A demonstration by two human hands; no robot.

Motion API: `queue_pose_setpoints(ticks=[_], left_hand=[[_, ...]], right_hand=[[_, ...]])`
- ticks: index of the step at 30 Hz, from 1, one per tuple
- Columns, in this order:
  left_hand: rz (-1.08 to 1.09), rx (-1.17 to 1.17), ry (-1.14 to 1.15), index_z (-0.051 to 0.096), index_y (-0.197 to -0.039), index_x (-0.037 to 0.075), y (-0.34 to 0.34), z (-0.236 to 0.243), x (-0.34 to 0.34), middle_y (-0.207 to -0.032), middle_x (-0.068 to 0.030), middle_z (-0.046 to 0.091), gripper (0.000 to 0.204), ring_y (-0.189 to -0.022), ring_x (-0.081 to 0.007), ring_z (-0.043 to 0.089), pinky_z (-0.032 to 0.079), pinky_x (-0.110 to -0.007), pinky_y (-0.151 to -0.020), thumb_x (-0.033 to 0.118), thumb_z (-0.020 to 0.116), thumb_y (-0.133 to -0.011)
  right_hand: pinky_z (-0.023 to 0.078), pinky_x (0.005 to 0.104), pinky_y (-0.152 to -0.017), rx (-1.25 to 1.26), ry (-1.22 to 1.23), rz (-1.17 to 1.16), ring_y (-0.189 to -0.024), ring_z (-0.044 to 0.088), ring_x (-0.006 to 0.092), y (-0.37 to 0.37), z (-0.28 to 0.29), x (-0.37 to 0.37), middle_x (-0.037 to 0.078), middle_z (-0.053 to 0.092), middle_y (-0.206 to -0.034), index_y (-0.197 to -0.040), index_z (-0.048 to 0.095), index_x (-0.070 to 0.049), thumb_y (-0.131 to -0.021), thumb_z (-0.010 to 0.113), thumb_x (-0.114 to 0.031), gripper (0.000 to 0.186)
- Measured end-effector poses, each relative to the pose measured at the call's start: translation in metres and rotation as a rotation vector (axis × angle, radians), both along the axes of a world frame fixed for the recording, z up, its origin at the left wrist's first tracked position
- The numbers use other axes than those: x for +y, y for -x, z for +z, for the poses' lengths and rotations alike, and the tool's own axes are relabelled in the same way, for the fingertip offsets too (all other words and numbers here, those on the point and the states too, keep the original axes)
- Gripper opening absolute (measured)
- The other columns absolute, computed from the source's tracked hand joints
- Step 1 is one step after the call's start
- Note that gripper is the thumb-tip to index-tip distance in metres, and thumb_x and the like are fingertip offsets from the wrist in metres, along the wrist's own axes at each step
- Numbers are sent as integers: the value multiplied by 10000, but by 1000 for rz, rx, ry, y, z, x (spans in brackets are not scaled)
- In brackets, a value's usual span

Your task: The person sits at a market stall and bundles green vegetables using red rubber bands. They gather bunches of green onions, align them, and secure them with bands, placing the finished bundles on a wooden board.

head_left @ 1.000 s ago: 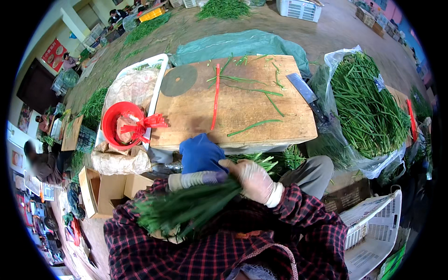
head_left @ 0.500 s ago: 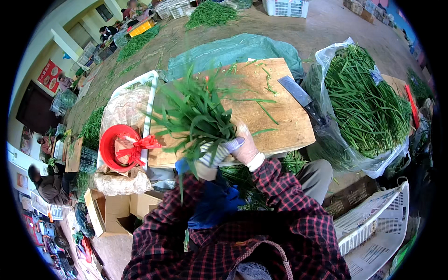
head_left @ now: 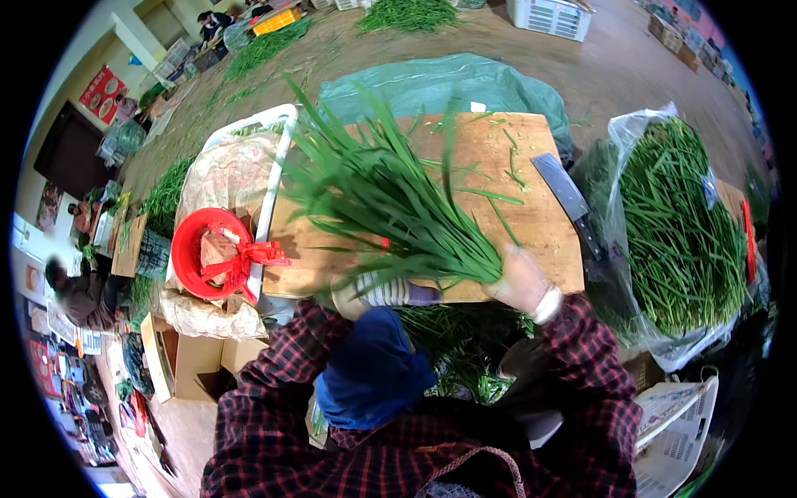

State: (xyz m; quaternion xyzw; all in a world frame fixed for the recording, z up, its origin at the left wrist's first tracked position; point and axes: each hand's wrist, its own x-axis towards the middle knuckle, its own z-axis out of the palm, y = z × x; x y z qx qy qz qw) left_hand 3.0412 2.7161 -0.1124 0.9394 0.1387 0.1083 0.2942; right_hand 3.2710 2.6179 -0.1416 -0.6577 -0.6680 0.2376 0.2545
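Right hand (head_left: 521, 280), in a pale glove, closed around the stem ends of a green leafy bunch (head_left: 407, 207), which fans leftward over a wooden board (head_left: 540, 236). Left hand (head_left: 386, 290), in a striped glove, lies beneath the leaves at the board's near edge; its grip cannot be determined. Right of the board: cleaver (head_left: 561, 187), then bagged greens (head_left: 681, 224). Left: red bowl (head_left: 184, 257).

Green leafy bunch (head_left: 407, 212), tips fanned out, aslant over wooden board (head_left: 541, 232)
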Motion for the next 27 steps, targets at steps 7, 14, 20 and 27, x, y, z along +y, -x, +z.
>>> queue_pose_setpoints(ticks=[7,14,20,27], left_hand=[[281,257,-381,364,-1337,106,26,-119,98,-1387,-149,350,603,-1281,-367,310,214,-474,-1074,320,572,-813],[367,296,-512,386,-1302,52,35,-151,98,-1385,-168,345,553,-1285,-348,314,209,-458,-1083,296,542,-831],[363,198,-337,361,-1328,42,24,-132,92,-1369,-182,355,633,-1277,-371,314,215,-465,-1078,333,567,-805],[388,115,-263,355,-1328,53,-7,-131,78,-1380,-188,331,663,-1270,-390,315,245,-477,-1056,368,598,-797]], right_hand=[[493,407,-652,-668,352,424,-752,618,315,-69,-30,-13,166,610,-808,-1058,518,-28,-660,616,-113,418],[519,395,-710,-890,250,132,-862,633,327,-87,-40,181,162,649,-877,-914,586,-18,-709,621,-121,232],[493,380,-832,-566,191,-432,-1003,597,330,-67,-9,286,215,617,-1043,-1005,654,-27,-748,591,-137,287],[483,365,-802,-368,165,-387,-933,617,331,-91,-5,260,239,635,-921,-934,644,20,-608,682,-239,418]])
